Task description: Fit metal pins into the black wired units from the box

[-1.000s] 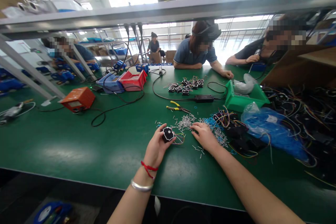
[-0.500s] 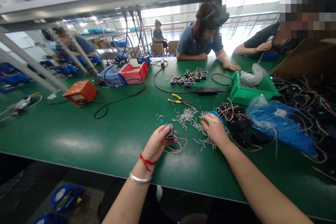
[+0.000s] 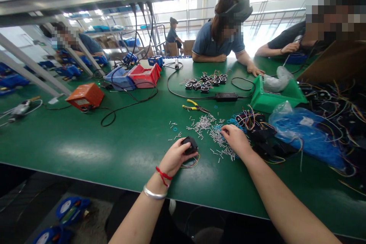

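My left hand (image 3: 176, 156) is closed around a small black square part (image 3: 191, 145), held just above the green table. Thin coloured wires (image 3: 193, 162) trail from the part beneath the fingers. At the right edge of a loose heap of silvery screws (image 3: 221, 137), my right hand (image 3: 236, 139) has its thumb and fingertips pinched together; what lies between them is too small to make out. Small blue rings (image 3: 236, 119) are scattered beyond the right hand. Pliers with yellow handles (image 3: 196, 106) lie behind the screws.
Several black square parts (image 3: 204, 84) stand at the back near a black adapter (image 3: 225, 97). To the right are a green bin (image 3: 278, 101), a blue plastic bag (image 3: 305, 129) and tangled wired parts. An orange box (image 3: 85, 96) and a red bin (image 3: 145, 76) stand left. Co-workers sit opposite.
My left hand has turned the black part so another face shows, and moved it slightly right. My right hand stays at the screws, its fingertips now drawn together in a pinch.
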Tool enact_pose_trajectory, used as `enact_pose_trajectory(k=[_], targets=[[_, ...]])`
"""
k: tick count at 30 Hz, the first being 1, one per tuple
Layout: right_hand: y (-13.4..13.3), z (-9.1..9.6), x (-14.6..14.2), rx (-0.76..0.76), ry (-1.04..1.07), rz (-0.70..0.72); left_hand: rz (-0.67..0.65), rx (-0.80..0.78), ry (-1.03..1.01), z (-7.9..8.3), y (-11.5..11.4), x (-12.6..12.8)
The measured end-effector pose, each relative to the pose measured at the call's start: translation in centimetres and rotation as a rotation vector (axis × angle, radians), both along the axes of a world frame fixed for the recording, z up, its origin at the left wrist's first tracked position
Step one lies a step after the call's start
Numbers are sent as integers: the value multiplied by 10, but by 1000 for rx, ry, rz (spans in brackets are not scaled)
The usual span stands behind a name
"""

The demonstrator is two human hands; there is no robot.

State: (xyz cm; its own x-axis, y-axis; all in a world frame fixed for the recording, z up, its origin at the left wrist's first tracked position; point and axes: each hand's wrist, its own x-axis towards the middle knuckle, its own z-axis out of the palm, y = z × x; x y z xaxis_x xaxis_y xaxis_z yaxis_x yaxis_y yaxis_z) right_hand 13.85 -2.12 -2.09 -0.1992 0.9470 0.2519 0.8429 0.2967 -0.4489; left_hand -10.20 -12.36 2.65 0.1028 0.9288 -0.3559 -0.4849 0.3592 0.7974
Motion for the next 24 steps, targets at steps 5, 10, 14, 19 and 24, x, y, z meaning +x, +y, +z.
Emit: enact_pose_trajectory(k=[5,10,14,19,24], targets=[[-17,22,-16,30,194,52,-10,-64,81,-8,0,5],[-46,44,-41,-231,503,271,7,-45,82,-14,-1,12],[-60,49,-57,-207,464,416,-9,-9,48,-16,-2,16],[-61,42,-63,-82,418,461,2,15,33,-16,-3,20],[-61,41,-65,-67,447,452,8,44,13,-14,-4,20]])
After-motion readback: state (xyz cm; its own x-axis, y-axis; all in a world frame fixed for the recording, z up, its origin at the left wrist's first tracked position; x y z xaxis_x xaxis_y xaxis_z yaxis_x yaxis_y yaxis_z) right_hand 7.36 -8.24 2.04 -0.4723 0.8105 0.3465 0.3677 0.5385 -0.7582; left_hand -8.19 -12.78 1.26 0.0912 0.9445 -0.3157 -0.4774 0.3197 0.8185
